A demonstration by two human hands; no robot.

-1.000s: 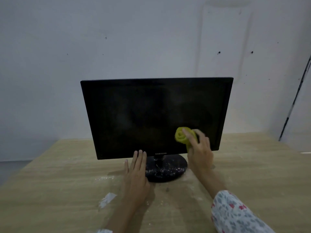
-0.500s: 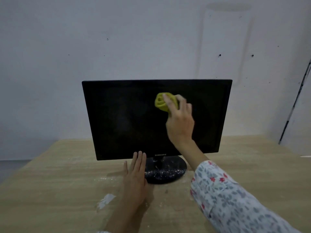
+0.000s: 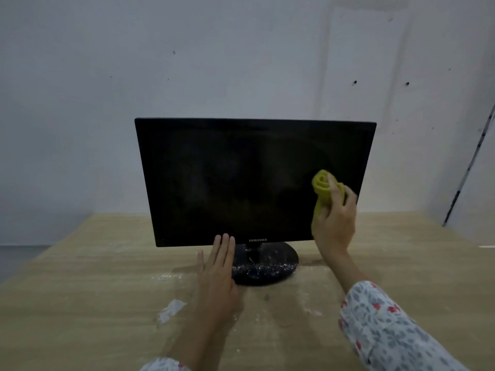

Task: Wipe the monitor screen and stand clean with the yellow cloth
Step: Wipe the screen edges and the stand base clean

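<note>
We are seeing the monitor (image 3: 241,180) standing upright mid-table (image 3: 80,290), blocking the way straight to 12 o'clock. Its stand (image 3: 267,266) is taking up the space beneath it. The left hand (image 3: 218,274) is lying flat against the stand's 9 o'clock edge. Bare table is lying open at 3 and 9 o'clock, and toward us at 6. The wall (image 3: 107,103) is closing off the back.

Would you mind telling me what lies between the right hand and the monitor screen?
In the head view, the bunched yellow cloth lies between the right hand and the monitor screen, held against the glass.
</note>
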